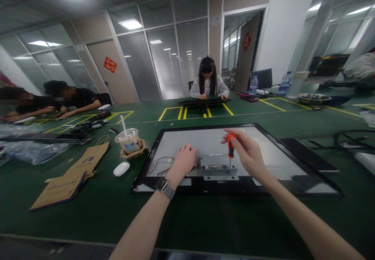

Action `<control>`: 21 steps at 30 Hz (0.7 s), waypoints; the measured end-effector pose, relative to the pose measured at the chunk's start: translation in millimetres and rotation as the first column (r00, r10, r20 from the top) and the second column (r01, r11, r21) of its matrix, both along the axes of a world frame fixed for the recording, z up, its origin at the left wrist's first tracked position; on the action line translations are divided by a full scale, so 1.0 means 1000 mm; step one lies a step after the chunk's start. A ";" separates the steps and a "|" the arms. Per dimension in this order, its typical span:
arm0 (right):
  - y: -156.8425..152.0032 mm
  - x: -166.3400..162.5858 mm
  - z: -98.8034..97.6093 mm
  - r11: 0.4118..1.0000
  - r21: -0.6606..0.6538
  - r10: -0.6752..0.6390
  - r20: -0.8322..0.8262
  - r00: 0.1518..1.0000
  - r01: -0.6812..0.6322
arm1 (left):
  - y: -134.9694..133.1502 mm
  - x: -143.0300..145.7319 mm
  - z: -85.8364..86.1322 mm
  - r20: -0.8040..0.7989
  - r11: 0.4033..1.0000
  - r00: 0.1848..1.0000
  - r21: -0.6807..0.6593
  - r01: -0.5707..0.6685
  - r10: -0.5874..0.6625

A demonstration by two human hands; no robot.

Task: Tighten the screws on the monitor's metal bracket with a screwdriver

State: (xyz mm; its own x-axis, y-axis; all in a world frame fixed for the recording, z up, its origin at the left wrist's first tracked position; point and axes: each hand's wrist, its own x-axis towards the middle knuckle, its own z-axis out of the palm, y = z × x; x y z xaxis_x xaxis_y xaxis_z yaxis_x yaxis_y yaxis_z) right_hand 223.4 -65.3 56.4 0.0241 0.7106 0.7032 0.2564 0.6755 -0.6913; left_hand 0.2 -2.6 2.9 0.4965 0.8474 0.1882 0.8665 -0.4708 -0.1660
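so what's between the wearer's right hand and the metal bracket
An orange-and-black screwdriver: in the head view, the right hand holds it near-vertical, pointing down at the metal bracket.

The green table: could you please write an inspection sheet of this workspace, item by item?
Surface: green table with yellow line markings.
Job's things: black-framed panel lying flat; metal bracket on it; screwdriver near upright, tip at the bracket's right part.
Clutter: lidded cup, paper bag and white rounded object, left of the panel.
Hands: right hand holds the screwdriver; left hand is by the bracket's left end, grip unclear.
Cables: thin wires at the panel's left; black cables far right.
Surroundings: person opposite; glass partitions behind.
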 end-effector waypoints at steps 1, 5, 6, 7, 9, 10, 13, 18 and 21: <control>0.000 0.000 0.000 1.000 0.009 0.001 0.007 1.000 -0.001 | 0.000 0.000 0.000 -0.002 1.000 1.000 0.000 0.000 0.000; 0.000 0.001 -0.002 1.000 0.025 -0.020 0.034 0.999 0.019 | 0.000 -0.001 0.000 0.003 1.000 1.000 0.009 0.005 -0.005; 0.000 0.001 -0.002 0.999 0.035 -0.029 0.044 0.999 0.028 | 0.000 -0.001 -0.001 0.004 1.000 1.000 0.009 0.006 -0.006; 0.000 0.002 -0.003 0.998 0.050 -0.045 0.059 0.997 0.042 | 0.000 -0.001 -0.001 0.005 1.000 1.000 0.010 0.005 -0.006; 0.000 0.001 -0.003 0.991 0.093 -0.107 0.093 0.990 0.098 | 0.000 -0.001 -0.001 0.010 1.000 1.000 0.009 0.004 -0.005; 0.000 0.001 -0.003 0.983 0.123 -0.151 0.111 0.982 0.138 | 0.000 -0.001 -0.001 0.015 1.000 1.000 0.008 0.005 -0.005; 0.000 -0.001 0.000 0.941 0.235 -0.282 0.153 0.947 0.242 | -0.001 0.000 0.000 0.022 1.000 1.000 0.002 0.006 -0.006; -0.001 -0.003 0.005 0.907 0.295 -0.357 0.167 0.919 0.299 | -0.002 0.000 0.002 0.007 1.000 1.000 -0.002 0.004 -0.003; -0.003 -0.001 0.004 0.935 0.259 -0.293 0.176 0.940 0.243 | -0.002 0.000 0.002 -0.005 1.000 1.000 -0.010 -0.001 0.001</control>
